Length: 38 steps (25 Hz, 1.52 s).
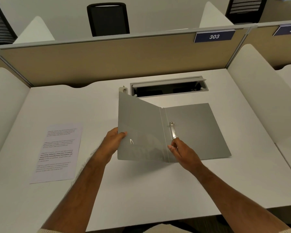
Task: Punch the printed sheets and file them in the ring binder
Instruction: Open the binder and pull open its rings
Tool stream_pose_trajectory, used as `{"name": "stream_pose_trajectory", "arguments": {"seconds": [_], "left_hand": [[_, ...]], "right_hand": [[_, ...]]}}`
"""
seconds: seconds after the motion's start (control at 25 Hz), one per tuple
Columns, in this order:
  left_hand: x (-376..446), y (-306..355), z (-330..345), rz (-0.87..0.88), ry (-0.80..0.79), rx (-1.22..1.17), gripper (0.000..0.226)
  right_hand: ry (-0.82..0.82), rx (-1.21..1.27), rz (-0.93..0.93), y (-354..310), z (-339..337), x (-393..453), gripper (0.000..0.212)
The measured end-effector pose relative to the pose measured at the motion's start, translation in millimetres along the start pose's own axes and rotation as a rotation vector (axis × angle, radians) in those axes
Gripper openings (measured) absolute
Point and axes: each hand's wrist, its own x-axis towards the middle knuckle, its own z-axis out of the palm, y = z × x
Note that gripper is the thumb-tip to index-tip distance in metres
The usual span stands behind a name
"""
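1. I see the grey ring binder lying open, mid-desk.
2. Left hand pinches the raised front cover's edge.
3. Right hand: fingers curled at the ring mechanism; hold unclear.
4. Printed sheets lie flat, well left of the binder.

My only view sits on the head, looking forward and down, close over the white rectangular desk, up to the beige fabric partition.
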Motion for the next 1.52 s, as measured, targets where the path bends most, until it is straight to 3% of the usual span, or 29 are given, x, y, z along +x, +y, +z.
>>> {"name": "stream_pose_trajectory", "arguments": {"seconds": [0.48, 0.64, 0.92, 1.04, 1.24, 1.36, 1.52], "left_hand": [[-26.7, -34.9, -70.5, -0.064, 0.154, -0.046, 0.02], [-28.2, -46.0, -94.3, -0.07, 0.169, -0.042, 0.024], [-25.3, -58.8, -128.9, -0.07, 0.189, -0.008, 0.025], [-24.3, -62.3, -131.2, -0.035, 0.233, 0.088, 0.03], [-14.3, -76.5, -122.0, 0.053, 0.501, 0.565, 0.088], [-8.9, -76.8, -110.0, 0.185, 0.579, 0.856, 0.08], [13.0, -78.0, -86.5, 0.186, 0.414, 0.856, 0.059]], "right_hand": [[-0.052, 0.058, 0.041, -16.6, 34.2, 11.1, 0.022], [-0.14, 0.051, 0.034, -25.2, 46.3, 18.5, 0.02], [-0.328, 0.145, 0.055, -40.3, 63.1, 32.2, 0.037], [-0.375, 0.184, 0.068, -46.4, 68.0, 34.5, 0.038], [-0.368, 0.214, 0.083, -47.2, 70.7, 37.1, 0.03], [-0.385, 0.242, 0.102, -45.9, 69.5, 37.6, 0.028], [-0.389, 0.279, 0.101, -40.7, 71.0, 39.2, 0.024]]}}
